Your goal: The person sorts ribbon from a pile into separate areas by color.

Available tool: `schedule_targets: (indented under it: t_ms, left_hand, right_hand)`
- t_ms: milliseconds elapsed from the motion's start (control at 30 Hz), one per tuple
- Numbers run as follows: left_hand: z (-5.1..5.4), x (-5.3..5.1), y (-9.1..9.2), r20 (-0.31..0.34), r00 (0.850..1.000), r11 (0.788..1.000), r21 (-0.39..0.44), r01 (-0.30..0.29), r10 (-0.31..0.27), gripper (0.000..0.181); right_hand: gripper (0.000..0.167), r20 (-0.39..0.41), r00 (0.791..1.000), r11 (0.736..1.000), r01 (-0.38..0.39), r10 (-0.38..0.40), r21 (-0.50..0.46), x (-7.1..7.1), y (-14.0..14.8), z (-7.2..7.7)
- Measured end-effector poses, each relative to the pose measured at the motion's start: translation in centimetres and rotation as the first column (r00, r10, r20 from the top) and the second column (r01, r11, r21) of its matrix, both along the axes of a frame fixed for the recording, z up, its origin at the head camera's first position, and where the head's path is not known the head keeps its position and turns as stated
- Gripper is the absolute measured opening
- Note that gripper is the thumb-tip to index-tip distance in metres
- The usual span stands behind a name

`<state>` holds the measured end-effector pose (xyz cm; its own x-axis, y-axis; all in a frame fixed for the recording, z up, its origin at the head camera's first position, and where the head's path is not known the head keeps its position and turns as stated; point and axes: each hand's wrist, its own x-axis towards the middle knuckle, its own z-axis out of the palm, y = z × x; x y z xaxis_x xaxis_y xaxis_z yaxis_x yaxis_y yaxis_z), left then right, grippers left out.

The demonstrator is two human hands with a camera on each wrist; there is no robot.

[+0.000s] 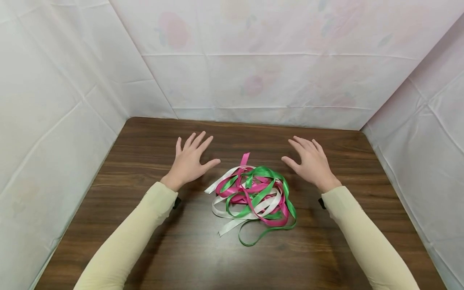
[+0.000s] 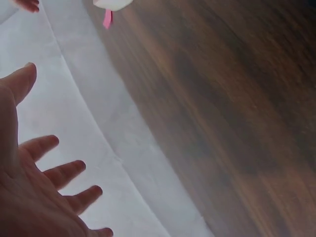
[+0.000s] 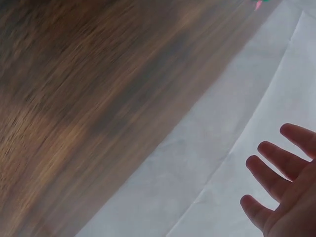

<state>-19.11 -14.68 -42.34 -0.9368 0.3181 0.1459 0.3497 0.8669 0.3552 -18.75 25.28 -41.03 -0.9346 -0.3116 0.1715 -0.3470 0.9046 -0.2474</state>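
Note:
A loose tangle of green ribbon (image 1: 268, 172), pink ribbon (image 1: 245, 159) and white ribbon (image 1: 228, 227) lies at the middle of the table. My left hand (image 1: 189, 162), fingers spread and holding nothing, is to the left of the pile, apart from it. On the other side my right hand (image 1: 311, 162) is held out with its fingers extended, also apart from the ribbons. In the left wrist view only a bit of pink ribbon (image 2: 107, 19) and some white show at the top, beyond the left hand (image 2: 34, 192). The right wrist view shows the right hand's fingers (image 3: 270, 177) with nothing in them.
The dark wood-grain table (image 1: 152, 137) has its back edge against a pale, faintly patterned cloth (image 1: 253, 88). White sheets also hang along the left side (image 1: 54, 121) and the right side (image 1: 427, 133).

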Motion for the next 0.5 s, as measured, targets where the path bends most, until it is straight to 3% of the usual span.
schedule_targets:
  t_ms: [233,500]
  left_hand:
    - [0.5,0.6,1.4,-0.08,0.985,0.988,0.003,0.154,-0.153,0.079]
    - [0.5,1.0,2.6,-0.096,0.939,0.944,-0.028,0.329,-0.33,0.073]
  right_hand:
    - [0.065,-0.101,0.992,0.997,-0.078,0.077,-0.014,1.7,-1.4,0.1]
    - [0.061,-0.211,0.965,0.986,-0.164,0.157,-0.014,3.4,-2.5,0.1]
